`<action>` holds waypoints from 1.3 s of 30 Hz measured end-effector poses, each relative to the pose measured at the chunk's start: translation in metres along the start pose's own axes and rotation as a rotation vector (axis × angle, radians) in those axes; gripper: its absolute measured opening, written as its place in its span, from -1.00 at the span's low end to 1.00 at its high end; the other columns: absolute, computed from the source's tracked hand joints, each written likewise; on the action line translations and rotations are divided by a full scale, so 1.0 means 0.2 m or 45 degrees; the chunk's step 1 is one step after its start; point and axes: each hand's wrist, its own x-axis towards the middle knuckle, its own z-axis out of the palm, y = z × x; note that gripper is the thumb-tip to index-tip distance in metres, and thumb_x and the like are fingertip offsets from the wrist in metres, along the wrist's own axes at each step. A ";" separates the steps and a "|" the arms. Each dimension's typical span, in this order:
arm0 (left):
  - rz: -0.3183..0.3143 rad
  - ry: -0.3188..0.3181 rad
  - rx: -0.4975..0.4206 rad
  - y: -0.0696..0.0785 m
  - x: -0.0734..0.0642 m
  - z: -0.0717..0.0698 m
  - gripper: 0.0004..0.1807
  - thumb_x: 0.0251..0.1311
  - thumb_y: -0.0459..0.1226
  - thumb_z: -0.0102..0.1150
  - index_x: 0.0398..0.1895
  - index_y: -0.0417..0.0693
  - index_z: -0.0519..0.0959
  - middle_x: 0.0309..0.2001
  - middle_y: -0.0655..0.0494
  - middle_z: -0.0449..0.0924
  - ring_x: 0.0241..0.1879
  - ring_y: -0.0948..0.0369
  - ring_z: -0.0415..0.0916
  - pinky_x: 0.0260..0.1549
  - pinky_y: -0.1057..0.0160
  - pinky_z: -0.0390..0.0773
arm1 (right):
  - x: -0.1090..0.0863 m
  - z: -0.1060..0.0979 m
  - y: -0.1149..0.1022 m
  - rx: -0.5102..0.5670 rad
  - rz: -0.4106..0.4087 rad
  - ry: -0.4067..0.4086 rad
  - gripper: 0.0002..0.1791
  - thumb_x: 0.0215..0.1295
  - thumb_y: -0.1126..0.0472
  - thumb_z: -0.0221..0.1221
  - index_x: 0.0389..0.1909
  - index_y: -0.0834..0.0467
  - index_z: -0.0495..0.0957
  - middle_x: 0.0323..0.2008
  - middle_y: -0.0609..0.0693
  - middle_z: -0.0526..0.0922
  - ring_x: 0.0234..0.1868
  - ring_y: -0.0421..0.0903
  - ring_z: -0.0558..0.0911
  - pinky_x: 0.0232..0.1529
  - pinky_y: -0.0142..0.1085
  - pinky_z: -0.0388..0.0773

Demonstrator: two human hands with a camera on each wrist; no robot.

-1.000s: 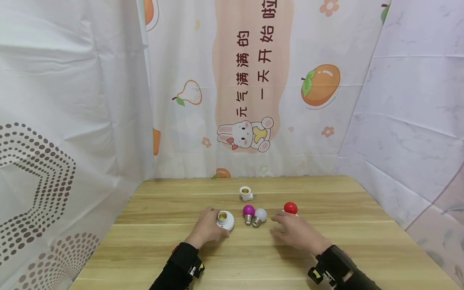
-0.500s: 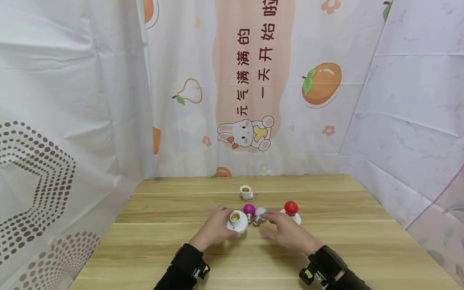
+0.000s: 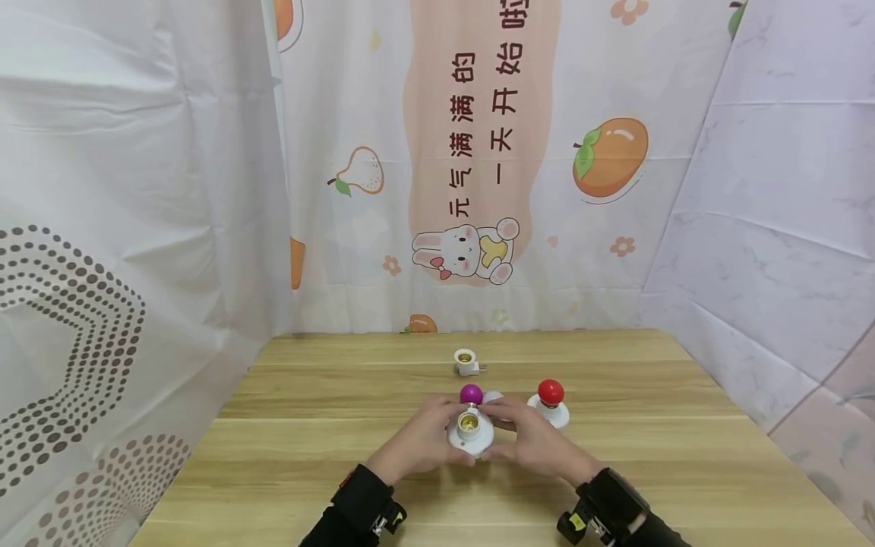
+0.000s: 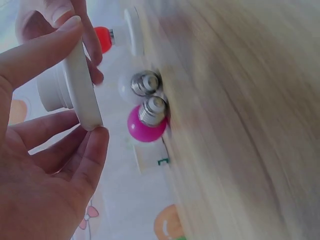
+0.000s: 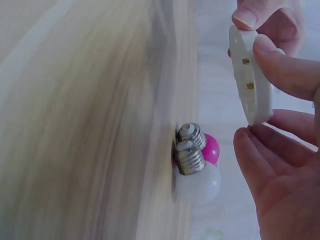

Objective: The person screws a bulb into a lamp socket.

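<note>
The white lamp holder (image 3: 472, 447), socket (image 3: 469, 423) facing up, is raised above the bench (image 3: 321, 410) between left hand (image 3: 425, 441) and right hand (image 3: 536, 438), both gripping its rim, with purple bulb (image 3: 471, 393) and white bulb (image 3: 492, 396) just beyond.

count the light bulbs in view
3: a red bulb on a white base, a purple bulb and a white bulb together on the table behind the held socket.
</note>
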 end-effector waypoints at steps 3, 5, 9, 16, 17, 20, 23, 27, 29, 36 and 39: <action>0.040 -0.005 0.028 0.02 0.00 0.00 -0.14 -0.13 -0.10 0.66 0.33 -0.10 0.54 0.27 0.05 0.49 0.29 0.09 0.33 0.23 0.05 0.42 | 0.00 0.00 -0.01 0.020 0.024 -0.009 -0.22 0.15 0.03 0.48 0.32 0.32 0.47 0.26 0.16 0.51 0.23 0.10 0.59 0.20 -0.17 0.53; 0.046 -0.005 0.039 0.03 0.00 0.00 -0.14 -0.12 -0.09 0.65 0.33 -0.10 0.53 0.29 0.03 0.48 0.30 0.08 0.32 0.24 0.04 0.42 | 0.00 0.00 -0.02 0.009 0.031 -0.005 -0.22 0.15 0.03 0.48 0.31 0.33 0.48 0.26 0.18 0.51 0.23 0.09 0.60 0.19 -0.18 0.53; 0.021 -0.004 -0.027 0.03 -0.01 -0.01 -0.14 -0.11 -0.09 0.65 0.33 -0.11 0.53 0.32 0.00 0.46 0.31 0.07 0.32 0.21 -0.01 0.44 | -0.01 -0.02 -0.03 0.002 0.041 0.010 -0.21 0.14 -0.01 0.49 0.30 0.34 0.49 0.27 0.21 0.52 0.21 0.10 0.61 0.17 -0.18 0.55; 0.086 0.063 -0.239 0.00 -0.01 -0.01 -0.23 -0.06 -0.04 0.62 0.29 0.02 0.57 0.25 0.20 0.53 0.15 0.22 0.41 0.07 0.15 0.49 | -0.02 -0.03 -0.03 0.109 0.040 0.057 -0.23 0.16 -0.03 0.47 0.28 0.34 0.51 0.27 0.25 0.54 0.25 0.15 0.57 0.16 -0.21 0.55; 0.114 0.078 -0.271 0.00 -0.01 -0.01 -0.25 -0.04 -0.03 0.61 0.28 0.04 0.58 0.22 0.23 0.55 0.14 0.24 0.43 0.08 0.15 0.50 | -0.02 -0.03 -0.03 0.143 0.040 0.065 -0.25 0.17 0.00 0.46 0.28 0.34 0.51 0.27 0.28 0.53 0.26 0.18 0.56 0.16 -0.21 0.54; 0.162 0.128 -0.348 -0.01 -0.01 -0.01 -0.29 0.00 0.00 0.58 0.27 0.07 0.59 0.19 0.28 0.58 0.12 0.26 0.47 0.10 0.10 0.52 | -0.01 -0.04 -0.03 0.217 0.036 0.093 -0.32 0.21 0.06 0.44 0.26 0.34 0.52 0.26 0.30 0.53 0.26 0.23 0.54 0.15 -0.21 0.55; 0.150 0.184 -0.423 0.00 -0.01 -0.02 -0.31 0.03 0.00 0.56 0.27 0.08 0.59 0.18 0.27 0.58 0.11 0.23 0.50 0.11 0.04 0.51 | 0.00 -0.06 -0.05 0.291 0.015 0.117 -0.39 0.24 0.12 0.42 0.24 0.33 0.55 0.23 0.27 0.55 0.23 0.21 0.57 0.13 -0.22 0.57; 0.096 0.260 -0.567 0.01 0.00 -0.03 -0.36 0.08 -0.04 0.54 0.26 0.12 0.59 0.19 0.25 0.57 0.17 0.19 0.49 0.18 0.01 0.45 | 0.02 -0.07 -0.08 0.364 0.019 0.160 -0.44 0.27 0.17 0.40 0.23 0.33 0.57 0.20 0.25 0.58 0.19 0.16 0.60 0.10 -0.25 0.58; 0.081 0.286 -0.644 0.01 0.00 -0.03 -0.39 0.12 -0.07 0.51 0.27 0.12 0.58 0.22 0.21 0.56 0.19 0.16 0.48 0.24 -0.01 0.41 | 0.02 -0.07 -0.09 0.399 0.040 0.184 -0.44 0.28 0.18 0.39 0.24 0.35 0.55 0.20 0.29 0.57 0.18 0.17 0.61 0.08 -0.26 0.60; 0.066 0.288 -0.917 0.00 0.01 -0.04 -0.37 0.25 -0.20 0.40 0.38 -0.13 0.47 0.31 -0.03 0.47 0.25 0.06 0.45 0.30 0.06 0.39 | 0.05 -0.05 -0.13 0.412 0.105 0.280 -0.43 0.29 0.18 0.38 0.24 0.39 0.54 0.21 0.33 0.56 0.15 0.16 0.63 0.04 -0.26 0.62; 0.079 0.284 -1.003 0.00 0.02 -0.04 -0.34 0.32 -0.22 0.33 0.42 -0.26 0.38 0.29 -0.13 0.47 0.25 0.06 0.46 0.28 0.19 0.41 | 0.06 -0.03 -0.14 0.421 0.097 0.312 -0.44 0.32 0.18 0.37 0.24 0.38 0.54 0.21 0.32 0.57 0.17 0.18 0.61 0.03 -0.27 0.63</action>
